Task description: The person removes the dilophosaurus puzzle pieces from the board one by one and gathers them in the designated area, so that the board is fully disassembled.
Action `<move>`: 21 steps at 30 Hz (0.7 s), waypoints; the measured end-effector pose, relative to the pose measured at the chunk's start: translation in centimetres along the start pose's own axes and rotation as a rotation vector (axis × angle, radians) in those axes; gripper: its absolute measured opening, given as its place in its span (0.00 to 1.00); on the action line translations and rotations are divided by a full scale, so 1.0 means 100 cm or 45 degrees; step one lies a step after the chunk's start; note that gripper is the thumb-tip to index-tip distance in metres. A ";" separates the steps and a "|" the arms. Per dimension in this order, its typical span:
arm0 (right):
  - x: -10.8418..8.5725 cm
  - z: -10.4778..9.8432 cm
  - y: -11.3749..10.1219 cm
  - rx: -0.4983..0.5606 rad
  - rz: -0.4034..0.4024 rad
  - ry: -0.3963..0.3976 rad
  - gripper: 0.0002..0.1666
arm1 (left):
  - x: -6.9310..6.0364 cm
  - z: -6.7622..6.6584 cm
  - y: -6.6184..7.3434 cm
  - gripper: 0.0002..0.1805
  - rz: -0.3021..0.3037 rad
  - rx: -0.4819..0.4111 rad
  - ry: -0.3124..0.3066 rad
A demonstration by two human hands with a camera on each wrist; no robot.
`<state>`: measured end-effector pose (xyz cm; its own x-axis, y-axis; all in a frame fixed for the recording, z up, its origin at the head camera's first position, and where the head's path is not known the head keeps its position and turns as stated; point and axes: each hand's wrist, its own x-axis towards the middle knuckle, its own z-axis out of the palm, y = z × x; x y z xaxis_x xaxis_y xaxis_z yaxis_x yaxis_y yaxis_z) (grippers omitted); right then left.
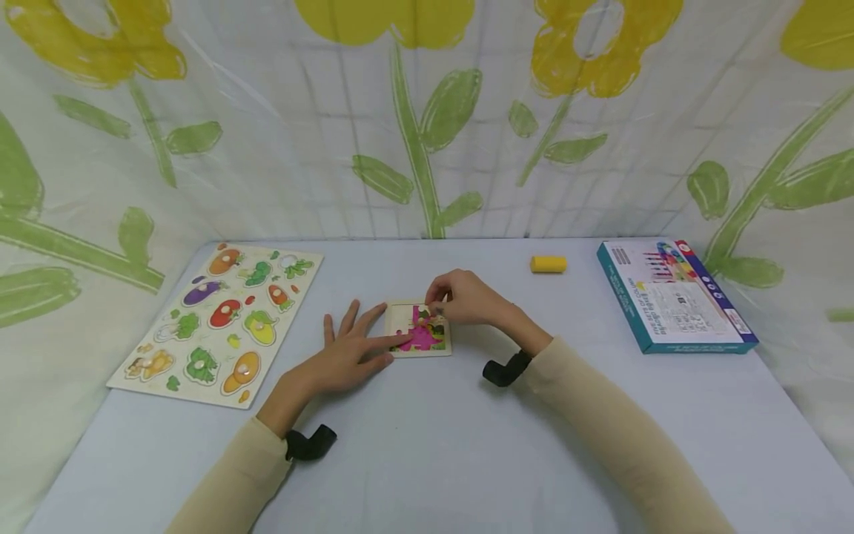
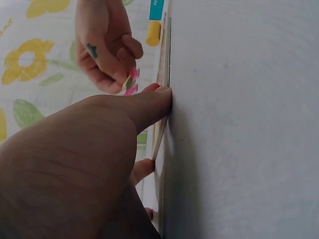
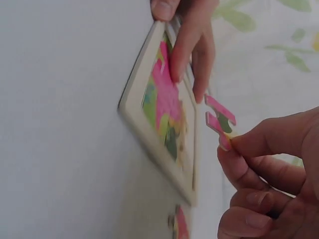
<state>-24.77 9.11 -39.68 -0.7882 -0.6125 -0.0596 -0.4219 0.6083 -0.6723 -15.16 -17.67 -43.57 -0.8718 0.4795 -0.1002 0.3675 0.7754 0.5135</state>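
Note:
A small square jigsaw puzzle in a pale wooden frame (image 1: 419, 354) lies mid-table, part of its pink and green picture in place. My left hand (image 1: 345, 359) rests at its left side with fingers spread. The index finger lies on the pink pieces, and the thumb touches the frame's near edge. Over the puzzle's right side, my right hand (image 1: 470, 298) pinches a pink and green puzzle piece (image 3: 219, 117) between thumb and fingertips. In the right wrist view the piece is held apart from the frame. A blurred pink-red item (image 3: 181, 224) appears beyond the frame's corner.
A vegetable peg puzzle board (image 1: 223, 319) lies at the left. Toward the back right is a yellow cylinder (image 1: 548, 264). A teal and white box (image 1: 680, 300) lies farther right. Behind the table hangs a flower-printed sheet (image 1: 267, 148).

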 end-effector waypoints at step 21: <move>-0.043 -0.017 0.038 -0.021 0.112 -0.023 0.05 | 0.000 0.003 -0.001 0.23 0.018 -0.006 0.034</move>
<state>-23.71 14.94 -40.68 -0.8144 -0.5653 -0.1313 -0.3588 0.6682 -0.6517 -15.07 -17.65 -43.87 -0.8750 0.4790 -0.0703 0.3780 0.7667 0.5190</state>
